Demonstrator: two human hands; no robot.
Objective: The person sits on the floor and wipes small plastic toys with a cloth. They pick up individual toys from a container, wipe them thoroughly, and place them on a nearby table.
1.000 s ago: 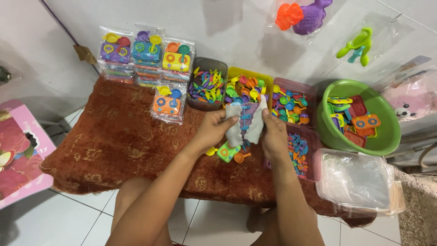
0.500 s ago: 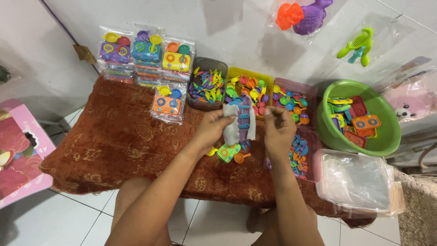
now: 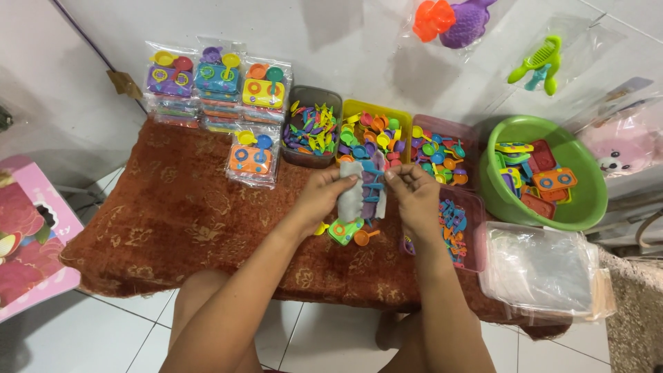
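Since prev. frame both hands have closed in at bag top. Left hand (image 3: 319, 197) and right hand (image 3: 413, 193) pinch clear plastic bag (image 3: 359, 190) w/ purple toy, apparently, above rug (image 3: 159, 228). Behind: toy trays (image 3: 373, 131), green basin (image 3: 583, 207).

Both forearms reach forward side by side; left hand (image 3: 319, 195) and right hand (image 3: 414, 193) face each other, fingers pinched in a grip.

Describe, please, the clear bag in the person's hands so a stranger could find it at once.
On the red cloth, before the yellow tub of small toys, both hands hold up a clear bag. Unlike the sealed packs to its left, it stands open between the left hand and right hand.
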